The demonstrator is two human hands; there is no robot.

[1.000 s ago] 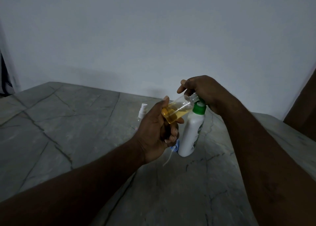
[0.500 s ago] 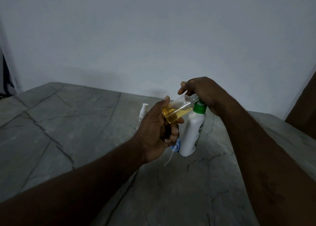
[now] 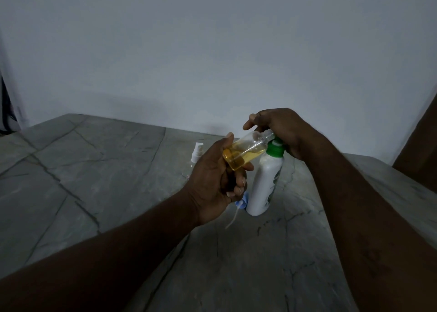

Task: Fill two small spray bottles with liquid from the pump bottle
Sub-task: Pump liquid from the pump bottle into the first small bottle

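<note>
Filling bottle: your left hand grips it tilted, right hand clasps pump bottle top; next press slowly, neck at spout.

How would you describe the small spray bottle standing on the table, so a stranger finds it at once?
On the grey stone table, look left of the white pump bottle, behind the left hand. The small spray bottle stands upright. Unlike the tilted bottle of yellow liquid in that hand, it wears its white spray top.

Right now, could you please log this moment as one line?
left hand: holds tilted clear spray bottle, amber liquid | right hand: atop green-collared white pump bottle
</note>
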